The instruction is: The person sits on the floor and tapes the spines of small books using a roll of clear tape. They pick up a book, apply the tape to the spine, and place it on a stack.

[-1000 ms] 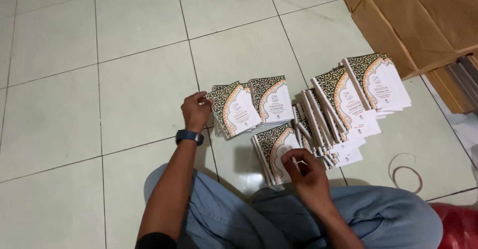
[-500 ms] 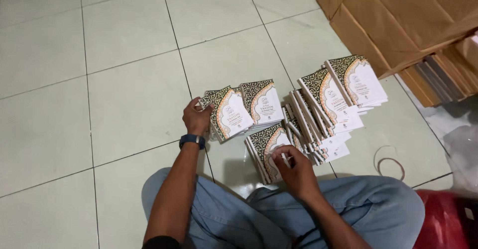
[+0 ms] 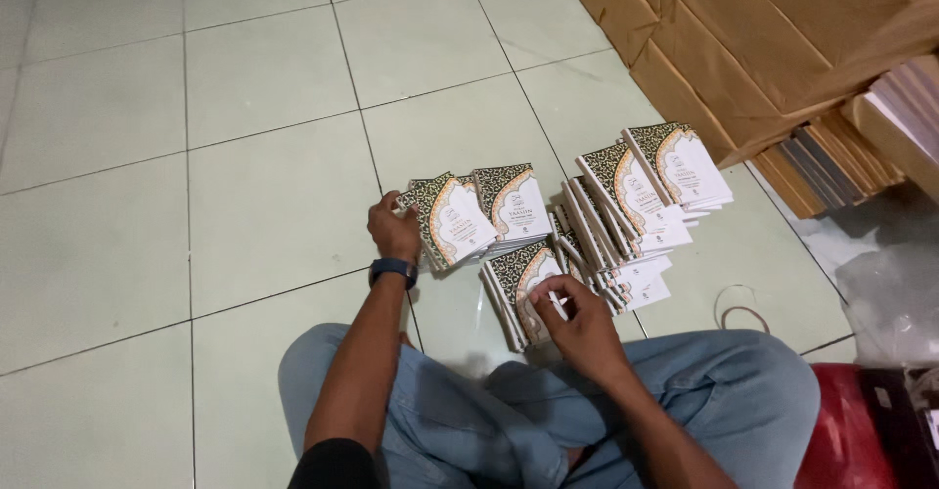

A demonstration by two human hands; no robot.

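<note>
I sit cross-legged on a tiled floor with several small stacks of white booklets with dark patterned covers before me. My left hand (image 3: 393, 230), a dark watch on its wrist, grips the left edge of the leftmost stack (image 3: 452, 221). My right hand (image 3: 572, 315) rests on the nearest stack (image 3: 516, 274) by my knees, fingers pinching its top booklet. Another stack (image 3: 515, 202) lies beside the left one. Further stacks fan out to the right (image 3: 636, 196).
Flattened brown cardboard (image 3: 763, 39) lies at the upper right, with more stacked books (image 3: 831, 161) against it. Rubber bands (image 3: 740, 305) lie on the floor right of my knee. A red object (image 3: 841, 430) and clear plastic (image 3: 895, 293) sit at the right edge.
My right hand has shifted slightly on the nearest stack. My left hand stays on the leftmost stack. The view has drifted, showing more cardboard.
</note>
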